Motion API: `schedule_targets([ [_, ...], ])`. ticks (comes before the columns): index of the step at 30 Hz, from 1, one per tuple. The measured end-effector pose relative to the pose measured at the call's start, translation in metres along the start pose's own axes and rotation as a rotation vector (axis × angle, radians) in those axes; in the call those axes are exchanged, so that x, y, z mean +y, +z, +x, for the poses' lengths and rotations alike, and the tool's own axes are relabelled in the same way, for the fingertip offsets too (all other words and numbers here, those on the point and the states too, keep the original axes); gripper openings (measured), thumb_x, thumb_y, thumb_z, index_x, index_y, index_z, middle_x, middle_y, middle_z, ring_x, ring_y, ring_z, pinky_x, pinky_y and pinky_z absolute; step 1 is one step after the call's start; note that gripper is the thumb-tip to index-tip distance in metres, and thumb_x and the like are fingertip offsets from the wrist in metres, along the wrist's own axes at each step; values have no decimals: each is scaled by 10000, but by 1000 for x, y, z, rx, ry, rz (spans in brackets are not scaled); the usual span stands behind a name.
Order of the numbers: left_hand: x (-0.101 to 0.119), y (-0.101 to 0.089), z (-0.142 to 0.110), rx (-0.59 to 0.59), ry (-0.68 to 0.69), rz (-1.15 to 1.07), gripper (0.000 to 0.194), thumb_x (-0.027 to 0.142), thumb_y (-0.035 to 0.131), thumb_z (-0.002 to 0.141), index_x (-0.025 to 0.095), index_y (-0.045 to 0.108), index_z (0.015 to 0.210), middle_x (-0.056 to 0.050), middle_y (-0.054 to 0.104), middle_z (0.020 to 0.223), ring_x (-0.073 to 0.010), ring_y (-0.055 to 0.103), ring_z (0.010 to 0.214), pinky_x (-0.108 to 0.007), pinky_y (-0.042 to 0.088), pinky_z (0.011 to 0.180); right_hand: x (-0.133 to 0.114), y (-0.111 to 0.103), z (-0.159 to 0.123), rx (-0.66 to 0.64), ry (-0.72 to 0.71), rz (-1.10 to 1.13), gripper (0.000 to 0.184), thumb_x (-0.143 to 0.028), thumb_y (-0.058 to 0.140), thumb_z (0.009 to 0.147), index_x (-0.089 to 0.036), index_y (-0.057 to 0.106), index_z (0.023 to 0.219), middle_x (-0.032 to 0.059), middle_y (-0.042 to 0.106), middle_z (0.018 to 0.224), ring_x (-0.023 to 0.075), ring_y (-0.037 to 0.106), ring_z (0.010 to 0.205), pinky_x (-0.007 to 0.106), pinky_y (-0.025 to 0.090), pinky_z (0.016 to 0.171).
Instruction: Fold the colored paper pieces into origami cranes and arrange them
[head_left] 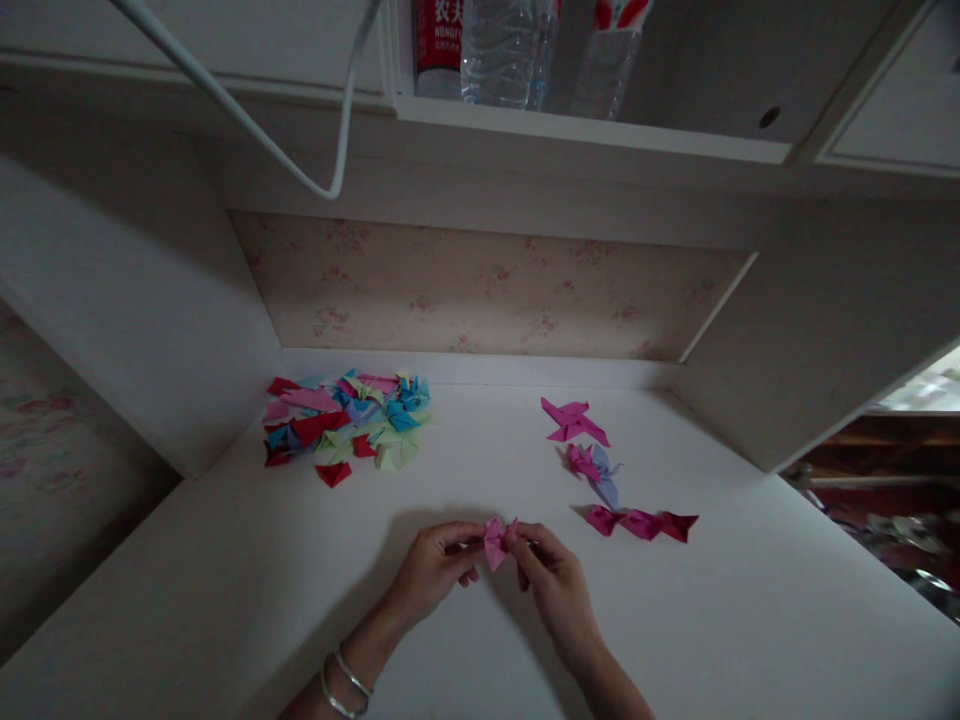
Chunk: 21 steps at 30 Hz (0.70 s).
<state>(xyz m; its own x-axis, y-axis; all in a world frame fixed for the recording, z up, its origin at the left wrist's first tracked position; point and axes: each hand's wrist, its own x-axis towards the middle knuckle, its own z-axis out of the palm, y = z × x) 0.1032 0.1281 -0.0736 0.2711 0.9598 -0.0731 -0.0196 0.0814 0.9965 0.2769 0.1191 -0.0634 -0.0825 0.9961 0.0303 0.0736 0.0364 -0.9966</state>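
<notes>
A small pink folded-paper piece (494, 543) is held up between my two hands over the white desk. My left hand (442, 562) pinches its left side with thumb and fingers. On its right side, my right hand (550, 578) closes thumb and forefinger on the paper. To the right lie a pink paper pinwheel (574, 421), a small pink folded piece (581, 461) touching a lavender one (606, 480), and a row of magenta and dark red folded pieces (641, 524).
A heap of colourful folded papers (375, 415) lies at the desk's back left, with a red piece (334, 474) at its front. Overhead, a shelf (600, 128) bears plastic bottles (499, 55). A white cable (289, 165) hangs down at upper left. Side panels flank the desk (675, 620).
</notes>
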Motion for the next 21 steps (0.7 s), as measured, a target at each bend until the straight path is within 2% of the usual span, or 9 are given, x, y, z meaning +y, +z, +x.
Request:
schedule_targets([
  [4,-3,1,-3,-113,3,56,363,356,644,789,160,671,1094,-77,675,897,-101,536,589,-223,412,530,-12,-25,1,-55,7,-182,304,-472,586,829,-182,677,851,-21,528,599,83,408,472,208,304,437],
  [7,-6,0,-4,-120,-34,87,425,348,667,758,164,625,1140,-89,653,1012,-99,548,615,-227,434,550,-20,-57,4,-42,19,-263,312,-478,582,825,-179,672,836,-25,509,574,93,428,484,212,320,451],
  [9,-8,0,-3,-90,-59,97,432,382,647,768,151,611,1131,-82,645,976,-104,552,617,-228,442,542,-28,-85,8,32,25,-254,327,-488,600,806,-172,670,851,-18,527,584,102,448,498,221,342,468],
  [14,-9,0,0,-53,-87,131,377,417,597,799,138,627,1051,-36,626,810,-108,548,597,-223,441,526,-54,-158,28,313,8,-225,378,-508,658,737,-168,673,902,22,608,658,116,481,523,237,378,478],
  [17,-9,0,1,-45,-102,136,365,413,597,799,126,632,1021,-18,606,736,-111,543,583,-227,438,527,-67,-194,43,383,14,-344,393,-525,644,724,-181,678,909,20,597,612,128,498,512,238,387,468],
  [21,-9,-1,1,-33,-108,104,325,388,615,783,120,639,967,-2,585,688,-112,539,573,-232,440,533,-67,-231,65,385,39,-605,433,-545,601,739,-184,697,958,32,602,577,158,556,544,244,407,492],
])
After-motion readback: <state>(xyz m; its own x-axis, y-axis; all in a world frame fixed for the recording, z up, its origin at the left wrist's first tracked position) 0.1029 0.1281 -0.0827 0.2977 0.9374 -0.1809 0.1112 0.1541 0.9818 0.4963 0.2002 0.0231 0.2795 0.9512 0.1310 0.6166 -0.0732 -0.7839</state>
